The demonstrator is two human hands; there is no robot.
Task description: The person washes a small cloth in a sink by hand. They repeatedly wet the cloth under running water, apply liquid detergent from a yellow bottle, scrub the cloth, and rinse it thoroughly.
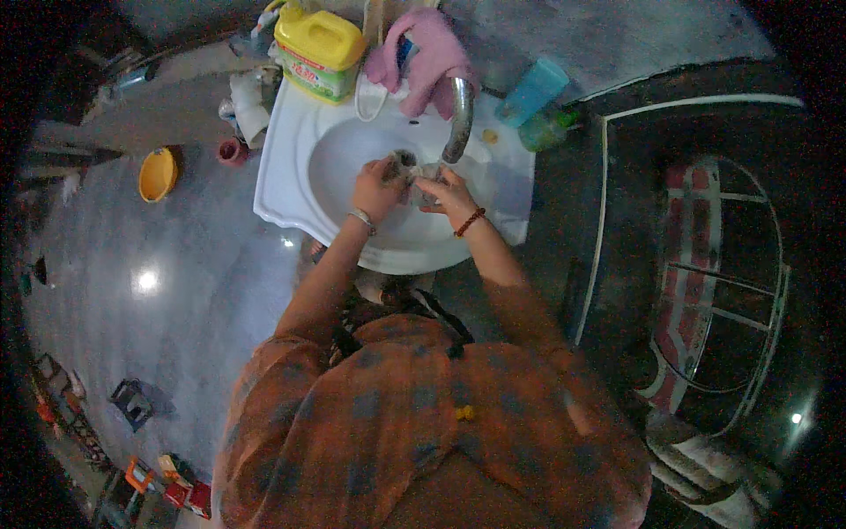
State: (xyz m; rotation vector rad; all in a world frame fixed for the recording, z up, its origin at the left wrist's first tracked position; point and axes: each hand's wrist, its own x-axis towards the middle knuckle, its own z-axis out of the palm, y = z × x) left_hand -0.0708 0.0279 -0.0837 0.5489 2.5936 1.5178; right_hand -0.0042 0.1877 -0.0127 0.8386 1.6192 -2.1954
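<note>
Over the white washbasin (281, 168) my two hands are close together, below the end of the metal faucet (461, 122). My left hand (378, 192) grips a small greyish object with a dark top (403, 159), too blurred to name. My right hand (451, 195) has its fingers around a pale, see-through item (428, 193) that looks like a small cup or container. The two items nearly meet between my fingers; whether they touch, I cannot tell. A pink cloth (426, 63) hangs over the faucet's base.
A yellow detergent jug (317, 56) stands at the basin's back left. At the back right are a blue cup (534, 92) and a green bottle (545, 135). An orange-yellow basin (158, 174) is on the left; a metal rack (717, 278) stands right.
</note>
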